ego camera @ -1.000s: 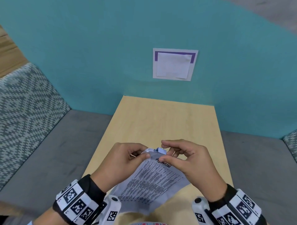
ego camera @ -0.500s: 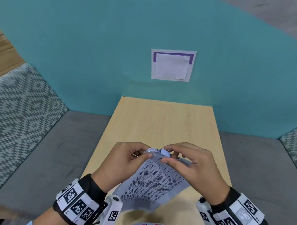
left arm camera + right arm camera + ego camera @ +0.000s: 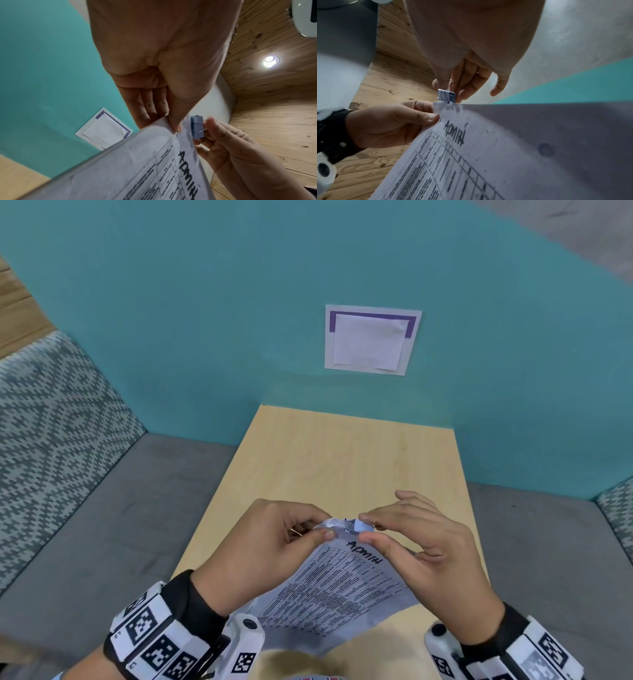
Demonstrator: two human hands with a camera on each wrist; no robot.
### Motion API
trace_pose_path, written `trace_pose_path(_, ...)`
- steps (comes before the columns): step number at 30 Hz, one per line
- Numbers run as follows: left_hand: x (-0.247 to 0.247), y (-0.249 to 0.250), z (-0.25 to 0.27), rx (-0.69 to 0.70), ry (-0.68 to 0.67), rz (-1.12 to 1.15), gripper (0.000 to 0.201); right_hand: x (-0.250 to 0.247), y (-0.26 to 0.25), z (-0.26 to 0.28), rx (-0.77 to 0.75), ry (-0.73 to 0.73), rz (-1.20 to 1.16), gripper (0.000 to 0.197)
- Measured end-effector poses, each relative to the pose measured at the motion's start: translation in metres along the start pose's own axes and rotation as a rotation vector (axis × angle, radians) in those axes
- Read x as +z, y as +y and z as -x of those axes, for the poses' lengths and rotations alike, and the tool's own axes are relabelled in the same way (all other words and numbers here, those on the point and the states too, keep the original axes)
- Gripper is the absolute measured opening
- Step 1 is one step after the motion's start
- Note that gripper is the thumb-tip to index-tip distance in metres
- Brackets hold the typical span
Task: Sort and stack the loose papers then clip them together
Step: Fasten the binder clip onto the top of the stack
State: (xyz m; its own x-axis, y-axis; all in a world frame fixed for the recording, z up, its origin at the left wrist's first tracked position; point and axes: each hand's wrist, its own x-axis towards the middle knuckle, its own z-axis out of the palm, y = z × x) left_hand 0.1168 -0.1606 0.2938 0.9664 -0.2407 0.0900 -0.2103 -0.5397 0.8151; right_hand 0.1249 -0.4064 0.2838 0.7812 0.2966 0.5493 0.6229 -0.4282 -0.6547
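A stack of printed papers (image 3: pixel 337 587) headed "ADMIN" is held above the wooden table (image 3: pixel 342 460), its top corner raised. My left hand (image 3: pixel 270 546) pinches that corner between thumb and fingers, as the left wrist view (image 3: pixel 173 121) shows. A small blue binder clip (image 3: pixel 197 127) sits at the corner's edge, also seen in the right wrist view (image 3: pixel 447 96). My right hand (image 3: pixel 411 539) pinches the clip's wire handles between thumb and forefinger, its other fingers spread. Whether the clip bites the paper is not clear.
A teal wall (image 3: pixel 205 320) rises behind the table with a white sheet (image 3: pixel 371 340) stuck to it. Grey seat cushions (image 3: pixel 120 525) flank the table, and a patterned cushion (image 3: pixel 51 412) stands at the left.
The right hand's outer fingers have spread out and lifted while its thumb and forefinger stay on the clip. The papers and the left hand have barely moved.
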Motion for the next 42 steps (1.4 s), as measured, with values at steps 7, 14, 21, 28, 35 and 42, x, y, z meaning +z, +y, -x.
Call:
trace_pose_path(7,-0.002,0.004,0.001,0.042,-0.025,-0.016,0.01,0.0,0.0,0.0,-0.006,-0.027,-0.017,0.017)
trace_pose_path(14,-0.003,0.008,0.003,0.124,0.004,-0.064,0.012,-0.002,-0.004,-0.004,0.016,-0.068,-0.012,0.016)
trace_pose_path(21,-0.003,0.005,0.002,0.123,0.049,-0.042,0.013,-0.001,-0.013,-0.011,0.116,-0.137,0.001,0.025)
trace_pose_path(28,-0.005,0.002,0.003,0.028,0.096,0.154,0.012,0.0,-0.028,-0.011,0.089,-0.08,0.025,0.048)
trace_pose_path(35,0.0,0.0,0.004,0.031,0.12,0.178,0.011,0.004,-0.021,-0.021,0.054,-0.094,0.148,0.04)
trace_pose_path(42,0.002,0.004,0.002,0.067,0.158,0.155,0.009,0.006,-0.02,-0.029,0.185,-0.29,0.118,0.033)
